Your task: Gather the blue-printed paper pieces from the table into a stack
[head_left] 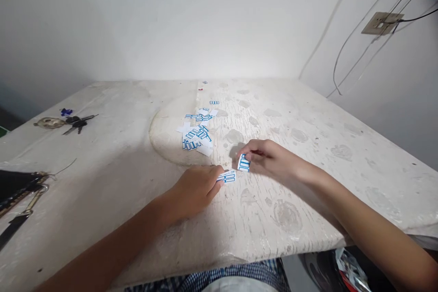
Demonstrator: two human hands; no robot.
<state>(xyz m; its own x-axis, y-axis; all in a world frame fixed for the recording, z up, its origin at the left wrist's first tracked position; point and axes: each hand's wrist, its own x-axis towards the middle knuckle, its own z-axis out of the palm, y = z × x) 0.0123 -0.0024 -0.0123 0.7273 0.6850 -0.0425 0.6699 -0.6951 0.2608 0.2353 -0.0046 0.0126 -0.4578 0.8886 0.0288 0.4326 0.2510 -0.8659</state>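
Nearest the camera, pale cloth (239, 285) and a checked garment (263, 269) cover the lap just below the edge of the table (318, 232). Above the table, the left hand (201, 189) pinches a few overlapping slips (228, 176) between thumb and fingers; the right hand (262, 154) grasps another slip (243, 164) by its upper end, just beside them and seemingly apart. Whether that is one piece or two stuck together, I cannot tell. The slips look thin and light, so a loose pinch could let the left bunch fan out and shed pieces, while too hard a squeeze might crease them. Further off, the pile (196, 134) lies loose and overlapping, some pieces blank side up; a brushing sleeve or draught could scatter it, and pieces there could easily be mixed up. One strip (214, 102) lies beyond the pile and might be overlooked. Anything dropped over the near edge could land on the lap or among the wrappers (352, 267) at lower right.
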